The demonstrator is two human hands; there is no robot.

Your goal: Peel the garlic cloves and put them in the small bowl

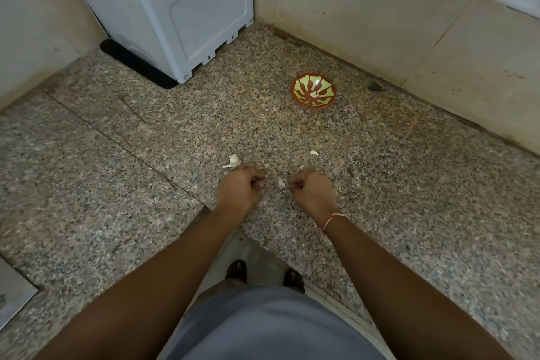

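Peeling step: left hand and right hand are curling, contents unclear, beside a garlic piece; next, carrying a peeled clove to the small bowl.

Both arms reach forward over the granite counter, the left hand and right hand close together, knuckles up, fingers curled.

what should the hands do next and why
Probably pick up the pale garlic piece lying on the counter between the left hand and right hand and peel it. Both hands are curled beside it; whether they hold anything is unclear. The small bowl has few cloves.
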